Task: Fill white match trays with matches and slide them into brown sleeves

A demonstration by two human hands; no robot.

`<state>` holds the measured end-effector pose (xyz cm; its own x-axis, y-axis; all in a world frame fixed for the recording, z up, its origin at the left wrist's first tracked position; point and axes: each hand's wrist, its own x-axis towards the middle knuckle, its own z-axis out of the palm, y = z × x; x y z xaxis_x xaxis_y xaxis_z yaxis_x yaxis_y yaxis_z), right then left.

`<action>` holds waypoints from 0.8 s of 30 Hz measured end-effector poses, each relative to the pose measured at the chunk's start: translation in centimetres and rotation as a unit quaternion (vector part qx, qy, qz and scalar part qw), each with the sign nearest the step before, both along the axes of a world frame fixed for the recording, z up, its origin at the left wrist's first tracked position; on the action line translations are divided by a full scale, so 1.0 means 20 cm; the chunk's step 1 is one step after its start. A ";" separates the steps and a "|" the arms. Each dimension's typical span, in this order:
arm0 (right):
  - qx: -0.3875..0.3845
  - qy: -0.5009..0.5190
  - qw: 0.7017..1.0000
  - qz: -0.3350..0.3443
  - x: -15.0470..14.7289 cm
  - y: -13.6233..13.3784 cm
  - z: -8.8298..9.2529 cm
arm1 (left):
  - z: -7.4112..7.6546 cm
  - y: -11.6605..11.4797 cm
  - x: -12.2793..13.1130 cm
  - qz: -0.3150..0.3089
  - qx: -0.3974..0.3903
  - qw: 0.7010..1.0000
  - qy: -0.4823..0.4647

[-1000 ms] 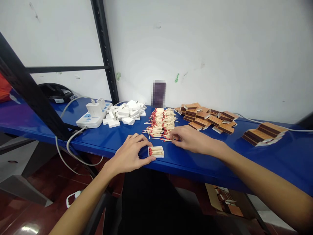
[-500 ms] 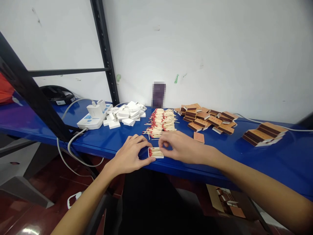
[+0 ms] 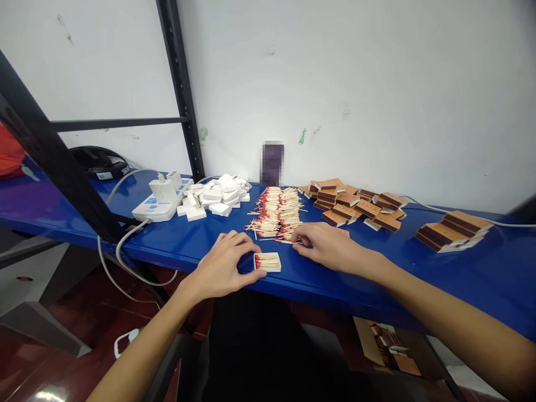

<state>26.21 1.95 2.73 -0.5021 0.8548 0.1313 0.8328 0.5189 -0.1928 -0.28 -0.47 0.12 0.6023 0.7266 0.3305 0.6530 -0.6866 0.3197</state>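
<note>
A white matchbox tray (image 3: 274, 270) lies near the front edge of the blue shelf, with red-headed matches inside, heads to the left. My left hand (image 3: 228, 261) grips its left end between thumb and fingers. My right hand (image 3: 324, 244) is at the near side of the loose match pile (image 3: 276, 209), fingertips pinched at the end of a match (image 3: 285, 242) whose red head points left. Behind that hand, an orange matchbox sleeve (image 3: 344, 232) is mostly hidden.
White empty-looking trays (image 3: 218, 194) are heaped at left beside a power strip (image 3: 157, 207). Orange-brown matchbox sleeves (image 3: 355, 204) are piled at right, and stacked matchboxes (image 3: 452, 230) stand farther right. Below the shelf is a cardboard box (image 3: 368, 343). A black upright (image 3: 62, 151) rises at left.
My right hand has moved from over the tray up and right to the match pile. My left hand and the tray have stayed in place.
</note>
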 end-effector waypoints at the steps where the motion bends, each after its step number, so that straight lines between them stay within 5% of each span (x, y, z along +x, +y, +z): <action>1: -0.002 0.003 1.000 0.000 0.00 0.00 -0.01 | 0.00 0.00 0.00 -0.001 -0.001 1.000 0.001; 24: -0.041 -0.017 0.999 0.015 0.12 0.00 0.02 | 0.00 0.00 0.00 0.005 0.000 1.000 0.003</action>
